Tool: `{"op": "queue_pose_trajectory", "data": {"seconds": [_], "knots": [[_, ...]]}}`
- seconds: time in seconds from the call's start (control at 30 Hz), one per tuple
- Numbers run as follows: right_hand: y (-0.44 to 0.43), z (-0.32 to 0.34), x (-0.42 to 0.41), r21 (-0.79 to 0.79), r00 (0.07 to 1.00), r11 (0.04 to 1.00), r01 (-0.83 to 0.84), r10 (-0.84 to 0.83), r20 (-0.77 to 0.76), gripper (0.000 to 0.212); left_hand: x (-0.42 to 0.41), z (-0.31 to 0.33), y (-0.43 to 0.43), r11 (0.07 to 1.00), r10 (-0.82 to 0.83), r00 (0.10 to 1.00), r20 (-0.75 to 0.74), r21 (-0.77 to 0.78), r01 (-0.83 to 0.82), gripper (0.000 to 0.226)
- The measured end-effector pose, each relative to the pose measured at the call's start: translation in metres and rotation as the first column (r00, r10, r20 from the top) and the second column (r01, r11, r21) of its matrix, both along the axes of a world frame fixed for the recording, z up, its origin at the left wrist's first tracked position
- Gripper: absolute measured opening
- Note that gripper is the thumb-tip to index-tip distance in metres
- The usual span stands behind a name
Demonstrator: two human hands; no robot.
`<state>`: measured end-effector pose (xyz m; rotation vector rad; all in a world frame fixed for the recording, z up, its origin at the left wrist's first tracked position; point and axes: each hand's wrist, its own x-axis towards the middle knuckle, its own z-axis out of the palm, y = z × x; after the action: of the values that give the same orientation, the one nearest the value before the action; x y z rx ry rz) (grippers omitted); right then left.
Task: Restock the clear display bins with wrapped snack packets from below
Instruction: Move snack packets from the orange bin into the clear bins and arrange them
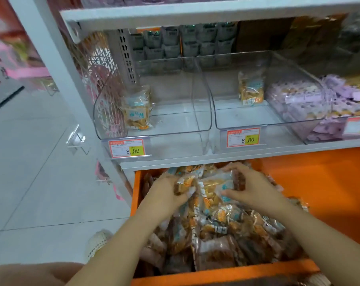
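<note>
An open orange drawer [216, 274] under the shelf is heaped with wrapped snack packets [220, 230]. Both hands are down in the heap near its back. My left hand [166, 193] grips a crumpled packet [185, 183]. My right hand [251, 187] curls round the far side of a bundle of packets [216, 185], thumb lying on top. Above, two clear display bins stand side by side: the left bin [154, 134] holds one snack packet [136, 111], and the right bin [236, 125] holds one snack packet [251, 88] at its back.
Price tags reading 8.80 [127, 148] [243, 137] clip to the bin fronts. A third clear bin [327, 112] to the right is full of purple-wrapped sweets. Dark packets [185, 41] line the shelf back. Pale tiled floor [30, 162] lies to the left.
</note>
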<state>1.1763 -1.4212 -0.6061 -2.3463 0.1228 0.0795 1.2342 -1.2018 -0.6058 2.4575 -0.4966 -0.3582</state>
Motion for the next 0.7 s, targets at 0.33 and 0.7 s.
{"op": "queue_pose_trajectory", "data": {"seconds": [0.33, 0.7], "knots": [[0.016, 0.123, -0.006, 0.183, 0.874, 0.981, 0.062, -0.142, 0.464, 0.043, -0.025, 0.127, -0.002, 0.846, 0.156, 0.975, 0.161, -0.531, -0.048, 0.017], [0.043, 0.137, 0.117, -0.034, 0.880, 0.999, 0.031, -0.011, 0.475, 0.041, 0.099, 0.123, -0.019, 0.631, 0.097, 0.857, -0.506, -0.635, -0.446, 0.010]]}}
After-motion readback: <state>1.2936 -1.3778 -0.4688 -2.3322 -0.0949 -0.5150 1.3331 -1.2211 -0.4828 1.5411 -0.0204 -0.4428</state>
